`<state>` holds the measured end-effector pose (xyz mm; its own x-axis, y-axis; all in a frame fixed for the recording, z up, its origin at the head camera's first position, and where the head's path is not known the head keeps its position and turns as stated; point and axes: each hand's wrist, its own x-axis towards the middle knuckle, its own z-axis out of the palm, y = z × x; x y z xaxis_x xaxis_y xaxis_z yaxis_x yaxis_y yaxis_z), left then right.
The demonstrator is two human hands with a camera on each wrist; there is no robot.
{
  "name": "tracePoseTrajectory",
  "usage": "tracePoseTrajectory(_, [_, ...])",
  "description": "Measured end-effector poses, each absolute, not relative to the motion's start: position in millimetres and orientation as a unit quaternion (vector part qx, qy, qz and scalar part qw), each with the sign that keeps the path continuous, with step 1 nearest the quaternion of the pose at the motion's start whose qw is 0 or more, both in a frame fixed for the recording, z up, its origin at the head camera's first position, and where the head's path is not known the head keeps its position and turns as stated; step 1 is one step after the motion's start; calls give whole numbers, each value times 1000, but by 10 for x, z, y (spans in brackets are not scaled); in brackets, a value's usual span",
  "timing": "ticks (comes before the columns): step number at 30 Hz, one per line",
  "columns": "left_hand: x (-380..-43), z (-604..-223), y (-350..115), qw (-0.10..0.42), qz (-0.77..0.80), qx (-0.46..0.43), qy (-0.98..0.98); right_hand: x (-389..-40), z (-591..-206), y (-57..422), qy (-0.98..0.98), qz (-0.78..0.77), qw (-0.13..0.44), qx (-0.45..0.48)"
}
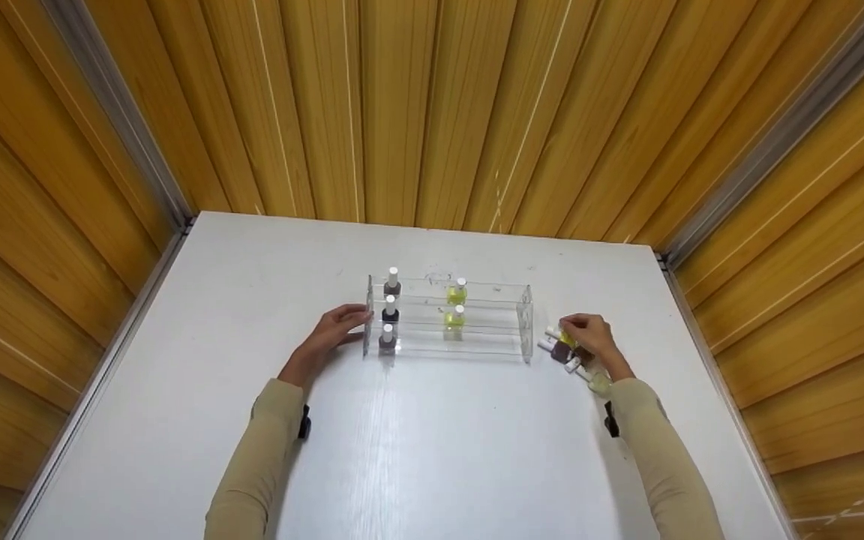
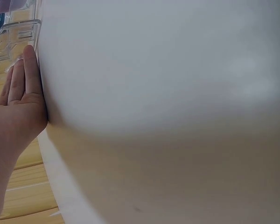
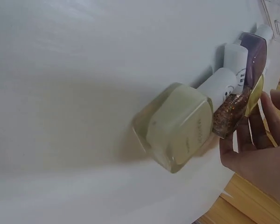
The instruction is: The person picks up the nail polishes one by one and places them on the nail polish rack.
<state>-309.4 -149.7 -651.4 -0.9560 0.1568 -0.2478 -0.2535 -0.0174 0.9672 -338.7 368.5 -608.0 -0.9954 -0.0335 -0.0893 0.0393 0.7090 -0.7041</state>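
Note:
A clear tiered acrylic rack [image 1: 525, 324] stands mid-table. My left hand [image 1: 334, 328] touches its left end panel with fairly straight fingers; in the left wrist view those fingers [image 2: 32, 77] lie along the rack's end. To the right of the rack, my right hand [image 1: 589, 336] pinches a yellow nail polish bottle [image 3: 255, 95] among bottles lying on the table. Against it lie a purple bottle [image 3: 255, 58] and a brown glitter bottle [image 3: 231, 112], both white-capped. A pale cream bottle [image 3: 182, 128] lies closer to the right wrist.
Three dark bottles, one per tier, stand at the rack's left, including the front one [image 1: 387, 341]. Two yellow bottles stand right of the rack's middle, one of them on the middle tier [image 1: 454, 320]. Wood-patterned walls [image 1: 402, 112] border the white table [image 1: 439, 450].

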Motion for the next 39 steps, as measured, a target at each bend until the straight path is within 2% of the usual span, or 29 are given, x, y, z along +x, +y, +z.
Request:
tracePoseTrajectory(5, [-3111, -6524, -1488, 145, 709, -38, 689, -3373, -6109, 3653, 929, -364, 55, -44])
tracePoseTrajectory(13, [-3102, -6495, -1486, 144, 713, -40, 685, -3366, -6139, 3612, 933, -353, 52, -40])
tracePoseTrajectory(23, [-3116, -6507, -1474, 144, 710, -42, 688, -3373, -6178, 3650, 924, -380, 23, 44])
tracePoseTrajectory(30, [-3103, -6499, -1472, 147, 711, -30, 687, -3334, -6129, 3716, 851, -503, 22, 151])
tracePoseTrajectory(39, [-3118, -6498, -1481, 136, 715, -28, 685, -3338, -6118, 3756, 796, -585, -4, 156])
